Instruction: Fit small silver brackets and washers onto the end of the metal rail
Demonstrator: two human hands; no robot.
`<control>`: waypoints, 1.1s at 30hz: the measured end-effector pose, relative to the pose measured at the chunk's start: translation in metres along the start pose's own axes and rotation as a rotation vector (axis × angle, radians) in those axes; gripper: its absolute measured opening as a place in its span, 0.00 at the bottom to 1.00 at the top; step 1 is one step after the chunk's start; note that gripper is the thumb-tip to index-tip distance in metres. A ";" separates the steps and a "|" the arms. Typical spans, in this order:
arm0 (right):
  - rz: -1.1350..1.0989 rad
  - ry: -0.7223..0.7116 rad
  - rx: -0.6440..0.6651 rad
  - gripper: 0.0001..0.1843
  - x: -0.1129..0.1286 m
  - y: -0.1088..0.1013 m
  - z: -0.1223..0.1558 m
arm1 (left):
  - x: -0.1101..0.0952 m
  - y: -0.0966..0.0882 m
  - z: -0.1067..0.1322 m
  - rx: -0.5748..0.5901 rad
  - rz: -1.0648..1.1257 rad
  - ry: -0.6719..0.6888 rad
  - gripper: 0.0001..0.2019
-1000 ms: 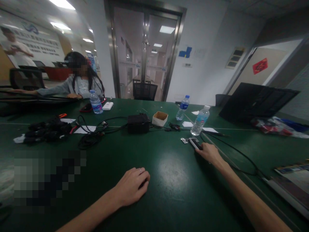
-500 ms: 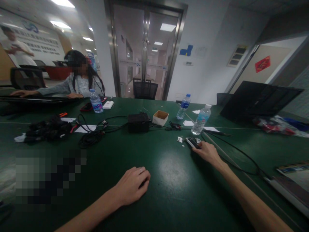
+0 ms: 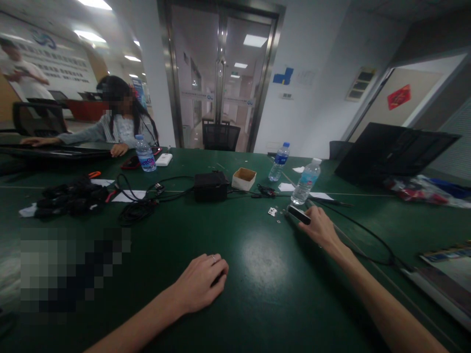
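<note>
My right hand (image 3: 321, 225) is stretched far out over the green table (image 3: 257, 274) and its fingers are closed round a small dark flat device (image 3: 299, 214), held just off the surface. Small metal parts (image 3: 273, 211) lie on the table to the left of it. A clear water bottle (image 3: 306, 182) stands just behind the device. My left hand (image 3: 201, 282), with a ring on one finger, rests on the table near me with its fingers curled under; I cannot see whether anything is in it.
A black box (image 3: 211, 186), a small cardboard box (image 3: 244, 179), a second bottle (image 3: 278, 162) and tangled black cables (image 3: 136, 206) lie across the table. An open laptop (image 3: 393, 152) stands at right. A person sits at the far left behind a bottle (image 3: 145, 154).
My right hand has closed on the dark device and lifted it slightly off the table, leaving the small metal parts behind. My left hand has stayed still.
</note>
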State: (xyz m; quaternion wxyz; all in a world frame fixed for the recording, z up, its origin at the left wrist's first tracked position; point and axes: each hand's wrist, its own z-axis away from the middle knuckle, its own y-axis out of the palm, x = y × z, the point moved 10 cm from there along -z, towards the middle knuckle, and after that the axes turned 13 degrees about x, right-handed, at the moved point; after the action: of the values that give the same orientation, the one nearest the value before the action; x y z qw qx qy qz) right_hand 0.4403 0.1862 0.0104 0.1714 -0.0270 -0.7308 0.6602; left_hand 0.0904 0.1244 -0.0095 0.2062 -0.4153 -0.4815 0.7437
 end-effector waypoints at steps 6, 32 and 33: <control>0.002 -0.019 -0.028 0.14 0.001 0.000 0.001 | 0.000 0.000 0.000 0.002 -0.024 -0.002 0.08; -0.071 0.012 -0.024 0.13 0.004 0.016 0.004 | -0.003 -0.003 0.000 -0.011 -0.038 0.002 0.08; -0.074 0.014 -0.040 0.13 0.003 0.015 0.005 | -0.003 -0.003 0.000 -0.012 -0.041 0.001 0.08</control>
State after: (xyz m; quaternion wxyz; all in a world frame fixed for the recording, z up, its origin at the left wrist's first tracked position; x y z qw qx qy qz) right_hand 0.4330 0.1846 -0.0037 0.2001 -0.0079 -0.7431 0.6385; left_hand 0.0913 0.1236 -0.0057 0.2191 -0.4072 -0.4943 0.7361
